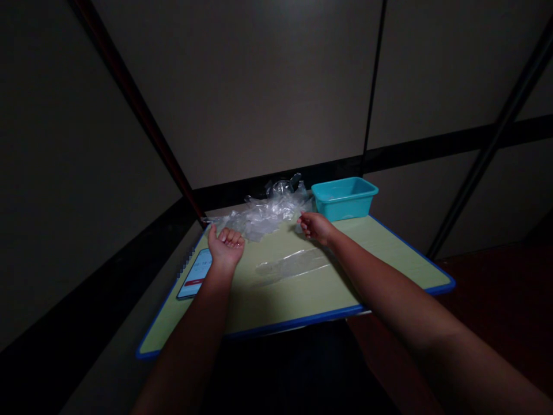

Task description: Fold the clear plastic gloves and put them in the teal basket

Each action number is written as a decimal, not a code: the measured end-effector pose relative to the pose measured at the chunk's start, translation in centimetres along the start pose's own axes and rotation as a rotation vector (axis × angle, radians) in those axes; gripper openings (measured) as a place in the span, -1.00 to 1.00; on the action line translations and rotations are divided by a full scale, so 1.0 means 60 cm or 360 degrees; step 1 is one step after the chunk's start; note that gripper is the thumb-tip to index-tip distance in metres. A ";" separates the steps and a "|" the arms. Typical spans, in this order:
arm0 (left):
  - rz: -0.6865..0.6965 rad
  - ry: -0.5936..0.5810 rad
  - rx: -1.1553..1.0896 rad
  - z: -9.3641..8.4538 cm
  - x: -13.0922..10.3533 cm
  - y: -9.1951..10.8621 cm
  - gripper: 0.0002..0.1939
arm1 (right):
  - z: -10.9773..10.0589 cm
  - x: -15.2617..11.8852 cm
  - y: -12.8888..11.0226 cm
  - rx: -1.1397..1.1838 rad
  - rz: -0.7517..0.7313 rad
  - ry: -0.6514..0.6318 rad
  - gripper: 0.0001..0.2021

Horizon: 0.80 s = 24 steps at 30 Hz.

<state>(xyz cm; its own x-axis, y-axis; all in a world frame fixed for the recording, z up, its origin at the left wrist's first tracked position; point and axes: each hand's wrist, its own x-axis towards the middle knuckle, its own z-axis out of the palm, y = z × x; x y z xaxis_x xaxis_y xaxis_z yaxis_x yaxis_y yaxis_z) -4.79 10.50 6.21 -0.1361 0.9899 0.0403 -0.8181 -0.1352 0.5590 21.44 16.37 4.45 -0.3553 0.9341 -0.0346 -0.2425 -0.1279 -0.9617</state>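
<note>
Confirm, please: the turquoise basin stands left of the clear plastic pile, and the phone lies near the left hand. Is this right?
No: in the head view, the turquoise basin stands right of the clear plastic pile, not left. The rest holds.

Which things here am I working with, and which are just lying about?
Likely in use:
clear plastic pile, at your right hand's fingertips
flat clear plastic, between your arms

Seemingly just lying about:
phone, beside your left hand
turquoise tub, beside the pile, untouched
</note>
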 end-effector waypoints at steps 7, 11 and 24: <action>0.0001 -0.0020 -0.0013 0.008 -0.010 -0.002 -0.43 | -0.001 0.000 0.001 0.0001 0.0008 -0.0005 -0.75; -0.0002 -0.0070 -0.0021 0.008 -0.009 -0.003 -0.44 | -0.001 0.001 0.000 0.0001 0.0015 -0.0016 -0.75; -0.0026 -0.0184 -0.0076 0.008 -0.010 -0.004 -0.49 | 0.005 -0.002 -0.001 0.0021 0.0029 -0.0031 -0.76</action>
<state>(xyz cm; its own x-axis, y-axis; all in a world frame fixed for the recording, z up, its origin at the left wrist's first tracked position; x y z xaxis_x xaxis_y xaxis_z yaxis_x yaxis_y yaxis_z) -4.22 9.96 6.44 -0.0596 0.9899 0.1285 -0.8458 -0.1184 0.5202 21.20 16.17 4.62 -0.3772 0.9250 -0.0464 -0.2477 -0.1490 -0.9573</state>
